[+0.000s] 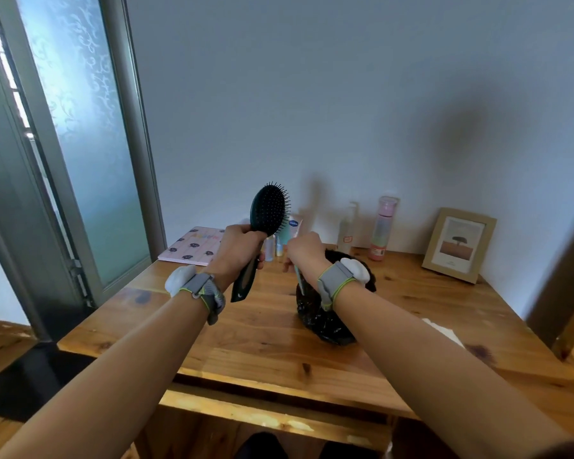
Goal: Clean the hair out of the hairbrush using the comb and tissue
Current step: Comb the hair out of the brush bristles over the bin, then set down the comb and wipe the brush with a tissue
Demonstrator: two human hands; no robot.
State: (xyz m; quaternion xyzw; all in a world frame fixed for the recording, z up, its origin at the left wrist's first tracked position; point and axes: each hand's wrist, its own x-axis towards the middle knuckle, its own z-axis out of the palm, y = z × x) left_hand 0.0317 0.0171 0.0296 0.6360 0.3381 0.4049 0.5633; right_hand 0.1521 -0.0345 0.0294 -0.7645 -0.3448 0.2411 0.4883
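Gripping hairbrush (268,211), left hand (238,248) fingers wrapped; right hand (305,252) clamps comb (299,276); labels unreadable.

dark teal oval paddle hairbrush (268,212) with black bristles, pink notebook (193,246) with dark flower print, crinkly glossy black plastic bag (325,321), honey-brown knotty wooden table (265,339)

Hidden and hard to read
The right hand (304,251) hides most of the comb (299,276); bottle labels (348,239) too small to read
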